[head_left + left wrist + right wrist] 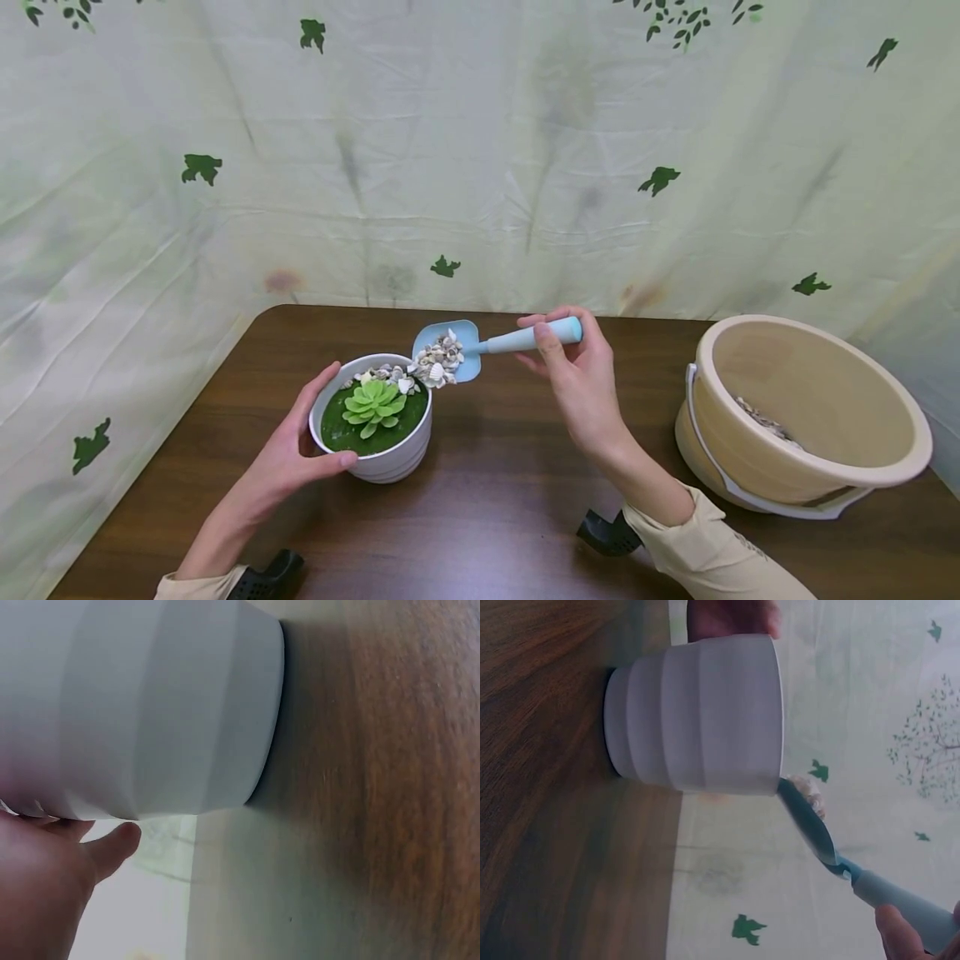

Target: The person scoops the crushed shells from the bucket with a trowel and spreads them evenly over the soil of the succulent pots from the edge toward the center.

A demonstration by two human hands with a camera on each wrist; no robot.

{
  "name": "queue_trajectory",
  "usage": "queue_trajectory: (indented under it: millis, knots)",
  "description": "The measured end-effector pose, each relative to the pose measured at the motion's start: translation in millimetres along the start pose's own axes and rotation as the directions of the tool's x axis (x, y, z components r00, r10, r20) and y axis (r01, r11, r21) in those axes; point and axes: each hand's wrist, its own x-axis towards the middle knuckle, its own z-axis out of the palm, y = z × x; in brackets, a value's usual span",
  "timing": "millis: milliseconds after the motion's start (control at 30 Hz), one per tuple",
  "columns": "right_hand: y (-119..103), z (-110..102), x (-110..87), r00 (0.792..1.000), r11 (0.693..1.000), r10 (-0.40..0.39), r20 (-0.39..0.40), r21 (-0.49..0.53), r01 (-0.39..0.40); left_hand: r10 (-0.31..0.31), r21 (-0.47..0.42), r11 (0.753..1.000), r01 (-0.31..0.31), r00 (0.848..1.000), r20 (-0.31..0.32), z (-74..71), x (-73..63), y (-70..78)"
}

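Note:
A white ribbed pot point(390, 467) stands on the table with a green succulent point(374, 404) on moss-like green filling. Small shells and pebbles point(386, 373) lie along its far inner edge. My left hand point(288, 450) holds the pot's left side, thumb at the near rim and fingers at the far left. In my right hand point(581, 375) is the handle of a light blue shovel point(468, 333), gripped between thumb and fingers. The shovel's blade carries a heap of shells point(438, 360) and its tip meets the pot's right rim, tilted down toward it in the right wrist view.
A large beige bucket point(697, 417) with a pale handle point(720, 467) stands at the right, with some shells point(768, 423) inside. Behind the brown wooden table point(480, 533) hangs a pale curtain point(480, 150) with green leaf prints.

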Motion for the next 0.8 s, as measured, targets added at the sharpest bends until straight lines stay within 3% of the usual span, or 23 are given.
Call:
queue_trajectory:
  millis: [200, 467, 700, 800]
  knots:
    - [-1.6, 1.7, -0.4, 1.000, 1.000, 0.001, -0.001, -0.008, -0.001, 0.013, 0.003, 1.000, -0.013, 1.000, -0.015, 0.8, 0.3, 0.2]
    - [-1.7, 3.9, 1.5, 1.000, 1.000, -0.006, 0.010, -0.008, 0.006, 0.026, 0.161, 0.987, -0.017, 0.998, -0.056, 3.3, 0.7, -2.0]
    - [0.1, 6.2, 3.1, 1.000, 1.000, -0.015, 0.016, 0.003, 0.015, 0.024, 0.009, 1.000, -0.024, 1.000, 0.007, 1.6, -0.2, -3.1]
    - [0.5, 8.2, 3.0, 1.000, 1.000, -0.018, 0.018, 0.014, 0.018, 0.034, -0.010, 0.999, -0.034, 0.999, 0.016, 1.1, -0.1, -3.5]
